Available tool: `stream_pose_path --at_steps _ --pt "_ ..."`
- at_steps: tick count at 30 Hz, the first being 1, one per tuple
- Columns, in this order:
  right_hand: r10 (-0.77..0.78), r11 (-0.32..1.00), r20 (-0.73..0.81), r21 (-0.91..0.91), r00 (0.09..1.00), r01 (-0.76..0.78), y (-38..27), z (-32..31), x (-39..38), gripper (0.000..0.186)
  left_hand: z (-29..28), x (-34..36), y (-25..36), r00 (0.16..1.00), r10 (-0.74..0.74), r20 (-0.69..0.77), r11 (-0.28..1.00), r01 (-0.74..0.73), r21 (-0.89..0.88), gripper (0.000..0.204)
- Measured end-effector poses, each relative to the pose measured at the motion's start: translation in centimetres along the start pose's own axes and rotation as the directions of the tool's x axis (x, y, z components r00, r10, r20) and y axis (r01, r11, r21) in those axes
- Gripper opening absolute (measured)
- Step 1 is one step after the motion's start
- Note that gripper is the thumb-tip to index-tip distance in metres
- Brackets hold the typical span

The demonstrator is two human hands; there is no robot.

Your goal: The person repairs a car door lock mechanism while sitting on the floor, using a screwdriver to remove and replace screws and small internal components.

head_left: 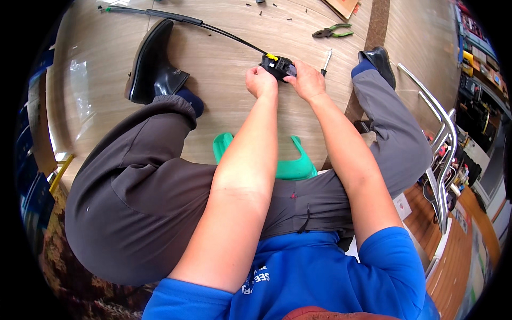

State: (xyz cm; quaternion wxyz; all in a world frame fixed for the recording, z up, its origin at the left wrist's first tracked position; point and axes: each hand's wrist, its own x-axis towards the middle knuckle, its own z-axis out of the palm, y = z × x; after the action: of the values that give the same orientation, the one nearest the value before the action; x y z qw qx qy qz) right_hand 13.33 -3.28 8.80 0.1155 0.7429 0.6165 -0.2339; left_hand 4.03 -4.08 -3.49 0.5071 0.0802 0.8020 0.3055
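- Person sits on a green stool [290,165] and leans forward, both forearms reaching down to the wood floor [229,58].
- Left hand [261,81] is curled, fingers closed on the left side of a small black part with a yellow tab [277,65].
- Right hand [306,80] grips the right side of the same part, thumb pressed against it.
- The part sits on or just above the floor between the two hands; can't tell if it touches the floor.
- A black cable [213,28] runs from the part up and left across the floor to the top left.
- White-handled screwdriver [326,61] lies on the floor just beside the right hand.
- Green-handled pliers [332,32] lie farther up, well apart from the hands.
- Small dark screws [266,10] are scattered near the top edge.
- Black shoe [152,64] at left, another black shoe [378,58] at right.
- Chrome tube frame [440,138] stands at far right.
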Motion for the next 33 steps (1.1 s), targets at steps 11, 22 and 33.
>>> stream_pose_path --at_steps 11,22,33 --pt "0.037 0.995 0.088 -0.099 0.995 -0.028 -0.6 -0.8 0.4 0.042 -1.7 -2.9 2.7 0.979 0.114 0.171 0.985 -0.134 0.106 0.03" --pt "0.069 0.992 0.101 -0.111 0.993 -0.057 -2.1 -1.0 0.7 0.041 -2.2 -1.9 1.4 0.961 0.243 0.132 0.945 -0.265 0.19 0.028" --pt "0.051 0.992 0.095 -0.118 0.994 -0.04 -2.8 -1.1 0.9 0.041 -2.8 -2.2 1.9 0.944 0.248 0.217 0.946 -0.284 0.155 0.027"
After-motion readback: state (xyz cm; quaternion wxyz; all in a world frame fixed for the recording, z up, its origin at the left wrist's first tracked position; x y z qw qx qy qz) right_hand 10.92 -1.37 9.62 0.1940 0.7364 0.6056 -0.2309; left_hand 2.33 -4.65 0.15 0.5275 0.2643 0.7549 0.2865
